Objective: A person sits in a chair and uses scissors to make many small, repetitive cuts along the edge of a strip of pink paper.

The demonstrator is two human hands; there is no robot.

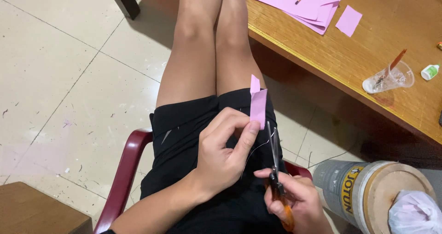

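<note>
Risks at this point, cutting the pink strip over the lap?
1. The left hand pinches the pink paper strip right beside the scissors blades; a fingertip might get nicked.
2. The strip is small and held only at its lower edge; it may bend and cut crooked.
3. Offcuts would likely fall onto the black shorts or floor.

— What is being held at the middle of the frame?

— A small pink paper strip, upright, with a narrower tab sticking up at its top left.

— And the tool?

— Scissors with orange handles at the lower centre-right, thin blades pointing up, their tips just beside the strip's lower right edge.
</note>
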